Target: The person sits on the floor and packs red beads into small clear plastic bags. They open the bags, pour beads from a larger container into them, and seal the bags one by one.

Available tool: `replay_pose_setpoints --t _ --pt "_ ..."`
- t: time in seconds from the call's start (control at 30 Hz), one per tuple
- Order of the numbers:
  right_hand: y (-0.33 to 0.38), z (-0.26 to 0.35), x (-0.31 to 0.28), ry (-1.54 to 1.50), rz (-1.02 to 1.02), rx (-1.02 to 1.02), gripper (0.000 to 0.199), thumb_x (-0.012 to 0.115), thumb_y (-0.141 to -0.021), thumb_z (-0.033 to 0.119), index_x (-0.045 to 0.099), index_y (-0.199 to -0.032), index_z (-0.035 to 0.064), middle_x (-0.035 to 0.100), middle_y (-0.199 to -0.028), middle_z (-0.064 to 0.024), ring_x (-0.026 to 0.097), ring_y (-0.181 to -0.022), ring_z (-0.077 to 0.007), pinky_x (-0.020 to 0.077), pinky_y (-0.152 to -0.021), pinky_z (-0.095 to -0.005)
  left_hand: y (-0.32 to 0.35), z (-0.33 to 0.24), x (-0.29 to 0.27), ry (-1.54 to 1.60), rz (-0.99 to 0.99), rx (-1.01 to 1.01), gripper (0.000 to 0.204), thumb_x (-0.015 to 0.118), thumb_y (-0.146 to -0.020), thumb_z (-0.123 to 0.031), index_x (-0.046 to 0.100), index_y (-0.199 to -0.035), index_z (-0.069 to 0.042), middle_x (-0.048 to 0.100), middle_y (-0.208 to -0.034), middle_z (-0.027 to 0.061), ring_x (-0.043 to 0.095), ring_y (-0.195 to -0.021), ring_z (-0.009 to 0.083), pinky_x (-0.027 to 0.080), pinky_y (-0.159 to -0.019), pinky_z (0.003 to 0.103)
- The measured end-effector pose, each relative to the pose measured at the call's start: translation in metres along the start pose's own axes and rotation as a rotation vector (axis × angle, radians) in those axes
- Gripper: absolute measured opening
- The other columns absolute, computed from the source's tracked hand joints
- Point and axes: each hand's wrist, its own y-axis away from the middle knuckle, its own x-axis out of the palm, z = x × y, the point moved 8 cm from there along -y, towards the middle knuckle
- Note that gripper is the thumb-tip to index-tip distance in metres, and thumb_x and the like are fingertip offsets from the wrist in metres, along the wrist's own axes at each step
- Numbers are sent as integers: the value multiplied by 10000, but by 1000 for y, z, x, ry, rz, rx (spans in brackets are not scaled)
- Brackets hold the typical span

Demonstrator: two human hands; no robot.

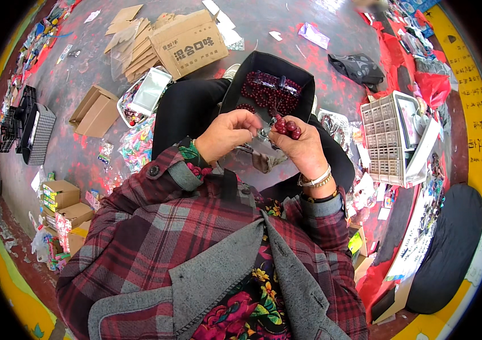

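Observation:
My left hand (226, 134) is closed, its fingertips pinching something small and clear that I cannot make out. My right hand (302, 148) grips a string of dark red beads (287, 127) at its fingertips; a bracelet and a watch sit on that wrist. The two hands almost touch above my lap. Just beyond them a black open box (306, 85) rests on my knees, holding many more dark red bead strings (266, 92).
A white plastic basket (385, 141) stands to my right. To my left lie a white tub (149, 93), coloured packets (136, 144), cardboard boxes (187, 42) and a black crate (25, 127). Small cartons (62, 195) sit near my left elbow.

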Motion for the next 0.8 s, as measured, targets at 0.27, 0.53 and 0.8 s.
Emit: replay_pose_setpoints --t 0.27,0.53,0.8 --pt "7 24 2 363 -114 -316 131 646 -718 33 615 -842 62 593 -713 -62 571 -639 -166 449 -583 -271 -4 12 -2 22 -47 -80 146 633 -790 -31 591 -930 -35 587 -862 -2 534 -786 71 436 -761 219" --pt "9 34 3 460 -135 -354 189 629 -674 0 606 -850 67 583 -741 -91 584 -697 -253 467 -627 -313 -2 15 -6 45 -58 -65 128 614 -791 -51 629 -913 -16 599 -832 11 531 -745 68 440 -677 216" --pt "3 12 -10 277 -111 -223 168 653 -722 17 610 -883 39 574 -708 -79 545 -628 -145 450 -613 -254 3 3 2 48 65 -128 228 523 -888 -90 607 -1087 -17 652 -942 73 609 -817 107 490 -710 223"
